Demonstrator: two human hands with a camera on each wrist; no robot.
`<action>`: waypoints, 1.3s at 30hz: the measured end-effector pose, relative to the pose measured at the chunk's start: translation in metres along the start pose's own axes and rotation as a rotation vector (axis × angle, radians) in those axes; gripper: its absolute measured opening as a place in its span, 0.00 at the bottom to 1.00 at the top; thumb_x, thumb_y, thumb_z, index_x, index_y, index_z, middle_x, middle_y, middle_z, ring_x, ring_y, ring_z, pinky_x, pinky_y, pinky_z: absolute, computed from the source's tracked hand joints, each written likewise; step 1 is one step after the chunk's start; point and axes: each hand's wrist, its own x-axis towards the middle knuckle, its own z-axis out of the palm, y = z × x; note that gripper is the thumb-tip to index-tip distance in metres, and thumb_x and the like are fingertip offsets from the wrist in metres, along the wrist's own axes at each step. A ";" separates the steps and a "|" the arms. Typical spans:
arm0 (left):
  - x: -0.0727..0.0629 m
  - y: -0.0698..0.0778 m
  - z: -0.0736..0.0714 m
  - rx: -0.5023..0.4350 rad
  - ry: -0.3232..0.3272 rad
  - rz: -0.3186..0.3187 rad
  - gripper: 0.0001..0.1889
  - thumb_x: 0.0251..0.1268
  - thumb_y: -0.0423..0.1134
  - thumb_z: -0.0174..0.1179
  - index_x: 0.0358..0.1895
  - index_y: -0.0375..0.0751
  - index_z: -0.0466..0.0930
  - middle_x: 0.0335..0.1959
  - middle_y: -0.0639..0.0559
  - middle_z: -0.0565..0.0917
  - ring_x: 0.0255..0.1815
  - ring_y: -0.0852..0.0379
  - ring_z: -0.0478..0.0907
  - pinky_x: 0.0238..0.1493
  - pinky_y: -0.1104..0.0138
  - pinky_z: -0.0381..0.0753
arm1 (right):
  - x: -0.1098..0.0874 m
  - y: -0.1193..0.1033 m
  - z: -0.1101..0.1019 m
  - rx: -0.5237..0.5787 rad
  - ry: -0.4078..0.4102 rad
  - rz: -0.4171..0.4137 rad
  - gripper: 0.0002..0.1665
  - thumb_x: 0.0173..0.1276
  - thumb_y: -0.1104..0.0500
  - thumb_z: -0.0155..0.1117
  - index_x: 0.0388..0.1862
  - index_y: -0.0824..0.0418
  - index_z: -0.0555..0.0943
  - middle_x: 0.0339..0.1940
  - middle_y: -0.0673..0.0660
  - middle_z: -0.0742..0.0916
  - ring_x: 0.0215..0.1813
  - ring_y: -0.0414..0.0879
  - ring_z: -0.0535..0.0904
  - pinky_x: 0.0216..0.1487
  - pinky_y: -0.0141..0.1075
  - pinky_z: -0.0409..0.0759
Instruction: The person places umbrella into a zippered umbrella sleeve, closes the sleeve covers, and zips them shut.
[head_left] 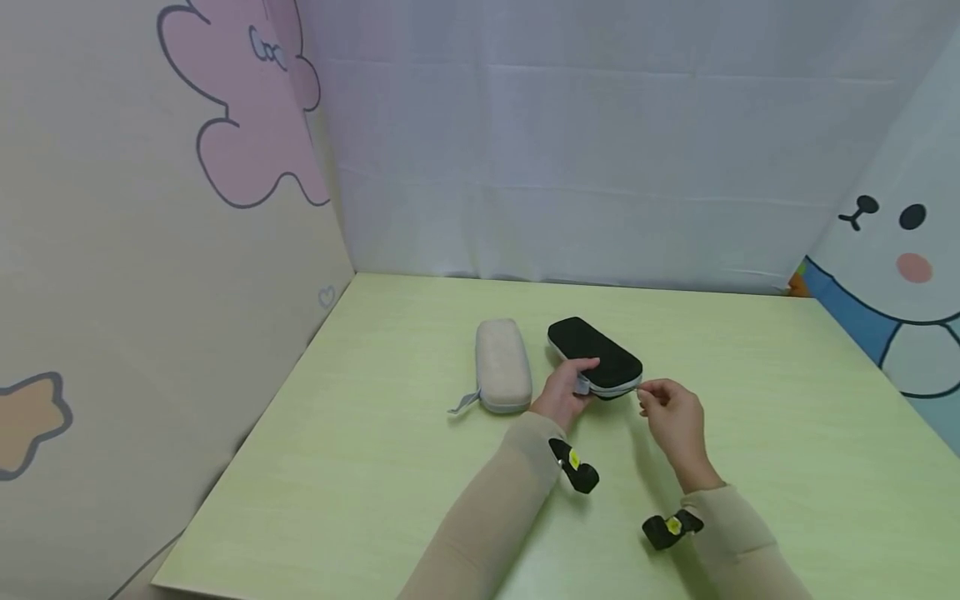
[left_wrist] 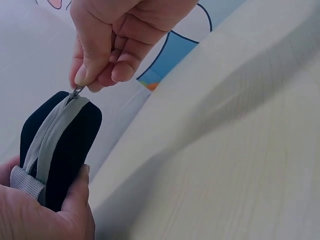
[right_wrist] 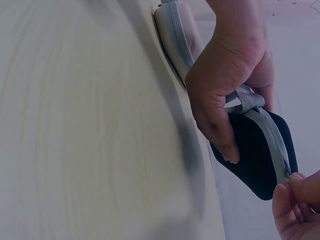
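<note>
A black zippered case [head_left: 596, 350] with a grey zipper band is held above the table by my left hand [head_left: 564, 392], thumb on top and fingers beneath. Its grey fabric loop [left_wrist: 27, 183] sits beside the left palm. At the near right corner of the case, my right hand [head_left: 673, 421] pinches the small metal zipper pull [left_wrist: 76, 92] between thumb and index finger. In the left wrist view the zipper looks partly parted near the loop. Just left of the black case, a beige case [head_left: 503, 365] lies on the table, its grey strap [head_left: 465, 402] pointing left.
The pale yellow-green table [head_left: 300, 500] extends around both hands. Behind it hangs a white curtain [head_left: 585, 167]. A wall with cartoon drawings [head_left: 255, 142] borders the left side, and a cartoon panel [head_left: 915, 333] stands at the right.
</note>
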 end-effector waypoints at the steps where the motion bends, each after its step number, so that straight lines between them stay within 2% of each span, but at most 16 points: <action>1: 0.000 0.000 0.000 -0.003 -0.009 -0.006 0.21 0.50 0.23 0.61 0.51 0.27 0.72 0.46 0.41 0.79 0.49 0.49 0.76 0.53 0.59 0.72 | 0.001 0.000 -0.001 0.002 0.007 -0.007 0.04 0.64 0.70 0.59 0.34 0.72 0.80 0.29 0.64 0.83 0.24 0.41 0.77 0.23 0.25 0.74; 7: -0.003 0.003 -0.001 0.053 -0.003 -0.070 0.15 0.48 0.29 0.61 0.42 0.33 0.73 0.38 0.47 0.79 0.40 0.54 0.75 0.44 0.65 0.75 | 0.005 0.000 -0.008 -0.011 0.045 -0.047 0.04 0.63 0.71 0.59 0.33 0.73 0.80 0.28 0.66 0.83 0.22 0.35 0.75 0.23 0.23 0.73; 13: -0.005 0.005 -0.002 0.065 0.038 -0.077 0.14 0.47 0.34 0.65 0.38 0.33 0.75 0.35 0.48 0.79 0.38 0.55 0.73 0.40 0.67 0.74 | 0.008 0.000 -0.011 -0.030 0.048 -0.029 0.04 0.64 0.70 0.58 0.34 0.72 0.80 0.29 0.64 0.83 0.22 0.32 0.74 0.24 0.23 0.73; 19: -0.003 0.003 -0.002 0.076 0.001 -0.025 0.07 0.49 0.31 0.65 0.31 0.34 0.77 0.29 0.49 0.81 0.29 0.59 0.75 0.33 0.70 0.75 | 0.006 0.005 -0.009 -0.013 0.026 0.023 0.05 0.64 0.69 0.58 0.35 0.72 0.80 0.30 0.65 0.83 0.22 0.33 0.74 0.23 0.25 0.73; 23: -0.002 0.001 -0.002 0.086 0.041 0.018 0.08 0.47 0.29 0.66 0.32 0.32 0.78 0.30 0.48 0.82 0.30 0.58 0.77 0.35 0.69 0.76 | 0.005 0.006 -0.008 0.006 0.022 0.029 0.05 0.64 0.70 0.58 0.35 0.72 0.80 0.30 0.66 0.83 0.22 0.34 0.75 0.24 0.24 0.74; 28: -0.002 -0.001 -0.001 0.072 0.078 0.028 0.10 0.46 0.28 0.66 0.34 0.32 0.78 0.31 0.47 0.82 0.31 0.58 0.77 0.37 0.68 0.76 | 0.003 0.004 -0.008 0.022 0.014 0.021 0.05 0.64 0.70 0.58 0.35 0.73 0.80 0.30 0.66 0.83 0.22 0.33 0.75 0.23 0.24 0.74; 39: -0.003 -0.004 0.002 0.045 0.143 0.061 0.08 0.43 0.28 0.68 0.27 0.35 0.78 0.25 0.49 0.81 0.25 0.59 0.75 0.30 0.70 0.75 | 0.000 0.000 -0.006 0.016 0.014 -0.012 0.04 0.63 0.70 0.59 0.34 0.73 0.80 0.29 0.65 0.83 0.22 0.36 0.76 0.22 0.25 0.73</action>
